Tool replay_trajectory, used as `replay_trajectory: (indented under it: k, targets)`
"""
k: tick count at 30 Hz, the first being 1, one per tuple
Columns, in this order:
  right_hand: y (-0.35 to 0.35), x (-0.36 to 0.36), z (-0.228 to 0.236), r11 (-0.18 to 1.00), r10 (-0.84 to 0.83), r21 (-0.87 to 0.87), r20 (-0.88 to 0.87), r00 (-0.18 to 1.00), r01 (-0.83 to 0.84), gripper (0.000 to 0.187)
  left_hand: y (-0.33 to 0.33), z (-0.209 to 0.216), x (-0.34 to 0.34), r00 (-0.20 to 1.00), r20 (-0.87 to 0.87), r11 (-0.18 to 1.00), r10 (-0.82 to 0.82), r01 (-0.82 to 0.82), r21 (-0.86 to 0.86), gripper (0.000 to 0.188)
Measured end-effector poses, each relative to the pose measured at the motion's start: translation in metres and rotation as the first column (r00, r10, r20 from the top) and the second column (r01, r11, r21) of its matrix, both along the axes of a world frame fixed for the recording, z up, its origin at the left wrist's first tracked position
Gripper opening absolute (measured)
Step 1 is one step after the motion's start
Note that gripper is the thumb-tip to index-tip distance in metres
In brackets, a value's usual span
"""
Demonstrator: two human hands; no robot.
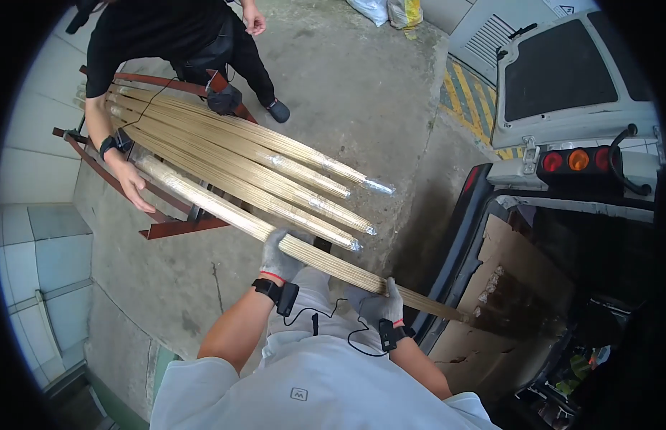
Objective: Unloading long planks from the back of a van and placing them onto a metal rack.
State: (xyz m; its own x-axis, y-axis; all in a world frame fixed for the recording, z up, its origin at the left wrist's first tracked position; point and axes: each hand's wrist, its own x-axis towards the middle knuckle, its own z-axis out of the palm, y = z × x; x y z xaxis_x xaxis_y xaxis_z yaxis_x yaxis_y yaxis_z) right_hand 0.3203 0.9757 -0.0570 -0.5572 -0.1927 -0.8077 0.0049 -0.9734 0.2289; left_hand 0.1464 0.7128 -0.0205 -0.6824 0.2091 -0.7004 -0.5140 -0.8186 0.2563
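A long bundle of thin gold-coloured rods (pixel 333 267) slants across in front of me, partly wrapped in clear film. My left hand (pixel 283 254), in a grey glove, is closed around its middle. Farther right, my gloved right hand (pixel 381 304) grips the same bundle, thumb over the top and fingers mostly hidden beneath. The bundle's right end reaches over the van's bumper (pixel 447 272) to the cardboard (pixel 483 337) in the cargo space. Beyond it, several similar rod bundles (pixel 254 168) lie side by side on a red metal rack (pixel 182 228).
A co-worker in black stands at the upper left, one hand (pixel 128 183) beside the held bundle's left end. The van's rear door (pixel 562 79) stands open at the right, near its tail lights (pixel 578 159). Sacks (pixel 404 13) lie on the concrete floor at the back.
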Motion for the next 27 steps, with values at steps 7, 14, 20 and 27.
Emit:
replay_trajectory:
  k: [7,14,20,27]
  targets:
    - [0.173,0.146,-0.064,0.847,-0.459,0.429,0.290,0.840,0.315,0.075,-0.045,0.049,-0.008,1.000,-0.015,0.979,-0.017,0.014,-0.204,0.021]
    - [0.229,0.150,-0.115,0.737,-0.513,0.627,0.273,0.814,0.254,0.019,-0.046,0.026,-0.048,0.954,-0.195,0.968,-0.229,0.202,-0.150,0.044]
    - [0.209,0.085,-0.054,0.734,-0.525,0.622,0.269,0.807,0.271,0.012,0.028,0.008,-0.014,0.914,-0.232,0.937,-0.332,0.292,-0.191,0.082]
    - [0.085,0.017,-0.029,0.888,-0.351,0.349,0.091,0.932,0.301,0.028,0.169,-0.014,0.065,0.906,-0.232,0.931,-0.355,0.366,0.006,0.068]
